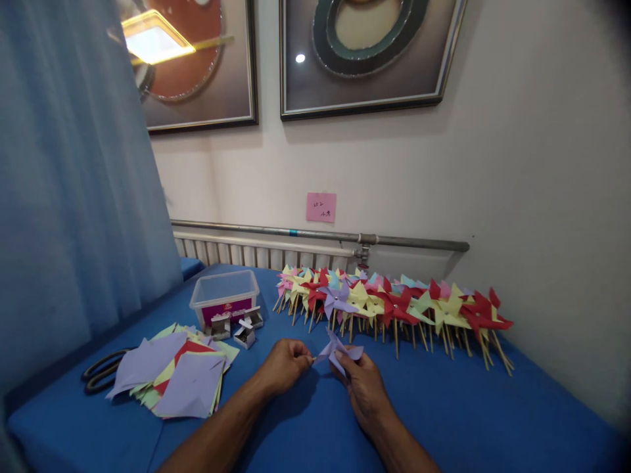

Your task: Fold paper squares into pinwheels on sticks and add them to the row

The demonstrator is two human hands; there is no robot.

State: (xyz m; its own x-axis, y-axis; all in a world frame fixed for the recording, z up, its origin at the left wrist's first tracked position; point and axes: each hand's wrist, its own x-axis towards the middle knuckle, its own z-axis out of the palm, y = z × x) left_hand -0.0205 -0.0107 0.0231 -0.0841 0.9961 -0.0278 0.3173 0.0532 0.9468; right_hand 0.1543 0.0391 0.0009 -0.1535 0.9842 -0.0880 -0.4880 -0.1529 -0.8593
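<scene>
Centre bottom of frame: my left hand (286,363) pinches one tip of a half-folded lilac paper pinwheel (338,351); my right hand (363,384) grips it from below, steadying the folds just above the blue-covered table (468,407). Behind: row of finished multicoloured paper pinwheels on wooden sticks (394,305). Left: stack of cut coloured paper squares (172,374), clear plastic box (224,297), black scissors (101,374). Nothing blocks the hands.

That little lilac folded-paper pinwheel head (338,351) is half-formed, points curling inward, held just above the blue surface (444,407), pinched between the left hand (286,364) and right hand (362,384).
</scene>
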